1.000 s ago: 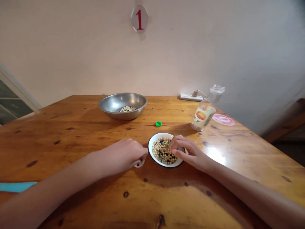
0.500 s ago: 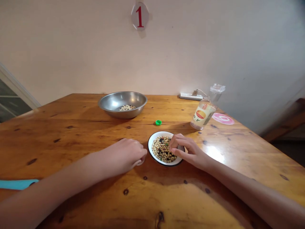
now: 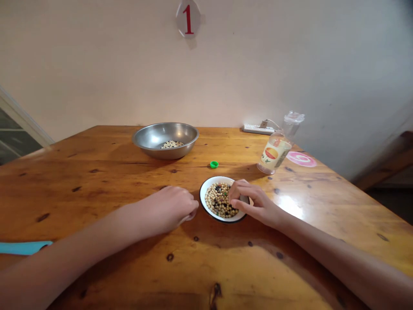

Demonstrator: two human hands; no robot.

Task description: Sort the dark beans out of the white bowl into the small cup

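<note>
A white bowl with a dark rim (image 3: 203, 202) holds pale round beans (image 3: 217, 199) mixed with black ones and a few small green bits. My right hand (image 3: 253, 201) reaches over the bowl's right side, its fingers curled down to the beans and the thumb close to the fingertips. What it pinches, if anything, is too small to make out. Just left of the bowl, my left hand (image 3: 177, 204) rests on the table in a loose fist. Its fingertips are tucked under, so anything inside is hidden.
A steel basin (image 3: 151, 148) with pale and black beans stands at the back left. Beyond the bowl lie a green cap (image 3: 214, 164) and a clear labelled bottle (image 3: 272, 155). A power strip (image 3: 258, 128) is by the wall; a light-blue handle (image 3: 24, 248) lies at left.
The whole view has shifted up very slightly. Both hands hold nearly the same pose and place beside and over the bowl.
</note>
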